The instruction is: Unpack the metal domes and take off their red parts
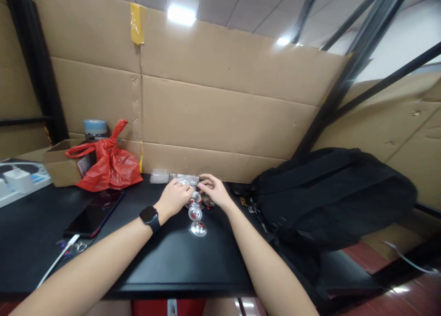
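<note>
Clear domed plastic discs (195, 213) run in a short row down the middle of a black tabletop (165, 265), at the center of the frame, the nearest one lying toward the table's front edge. The left hand (176, 197), a dark smartwatch (149, 215) at its wrist, curls palm-down over the far end of the row; its grip cannot be told. The right hand (214, 190) arches just beside it, partly open with fingers bent, though whether it touches anything is unclear. Clear plastic packaging (160, 176) lies behind them against a cardboard panel (213, 114). A red plastic bag (112, 164) and a smartphone (94, 213) occupy the left of the frame, a black backpack (337, 196) the right.
</note>
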A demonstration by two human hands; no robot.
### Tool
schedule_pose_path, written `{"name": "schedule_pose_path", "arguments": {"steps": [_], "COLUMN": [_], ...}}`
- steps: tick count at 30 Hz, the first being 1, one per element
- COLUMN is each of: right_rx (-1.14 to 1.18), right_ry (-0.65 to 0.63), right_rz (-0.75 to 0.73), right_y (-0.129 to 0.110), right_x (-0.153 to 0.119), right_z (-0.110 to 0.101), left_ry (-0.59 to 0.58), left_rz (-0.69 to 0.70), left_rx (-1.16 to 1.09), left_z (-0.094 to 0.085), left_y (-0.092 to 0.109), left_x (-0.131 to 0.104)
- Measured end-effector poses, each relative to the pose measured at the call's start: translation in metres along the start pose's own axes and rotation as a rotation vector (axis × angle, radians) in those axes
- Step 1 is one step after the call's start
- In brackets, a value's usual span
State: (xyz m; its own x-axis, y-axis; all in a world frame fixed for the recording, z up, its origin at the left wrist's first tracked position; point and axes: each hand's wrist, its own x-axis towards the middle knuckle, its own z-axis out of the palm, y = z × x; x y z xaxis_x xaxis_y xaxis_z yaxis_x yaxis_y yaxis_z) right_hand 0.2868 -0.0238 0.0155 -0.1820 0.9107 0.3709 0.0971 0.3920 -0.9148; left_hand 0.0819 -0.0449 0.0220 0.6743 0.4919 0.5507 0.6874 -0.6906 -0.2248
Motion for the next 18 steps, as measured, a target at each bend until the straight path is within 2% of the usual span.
{"name": "schedule_pose_path", "arguments": {"steps": [4,8,14,18], "right_rx": [-0.097,-0.121,-0.135,-0.158], "right_ry": [0.061,0.08,0.093,0.094], "right_rz": [0.007,0.018,0.019,0.009], "right_y": [0.014,0.02,0.025,0.028], "right_x": [0.003,0.005,0.005,0.005], "right_z": [-0.012,-0.016,-0.017,-0.02], "left_ry": [-0.078,-0.121,-0.084,-0.074], "left_rz": [-0.217,-0.382,-0.446,-0.433], "left_rx": [0.065,0.094,0.09,0.031], "left_z": [0.01,0.016,0.02,0.032], "left_y": [-0.014,-0.043,-0.093,-0.107], "left_x": [-0.003,-0.01,-0.025,-0.034]}}
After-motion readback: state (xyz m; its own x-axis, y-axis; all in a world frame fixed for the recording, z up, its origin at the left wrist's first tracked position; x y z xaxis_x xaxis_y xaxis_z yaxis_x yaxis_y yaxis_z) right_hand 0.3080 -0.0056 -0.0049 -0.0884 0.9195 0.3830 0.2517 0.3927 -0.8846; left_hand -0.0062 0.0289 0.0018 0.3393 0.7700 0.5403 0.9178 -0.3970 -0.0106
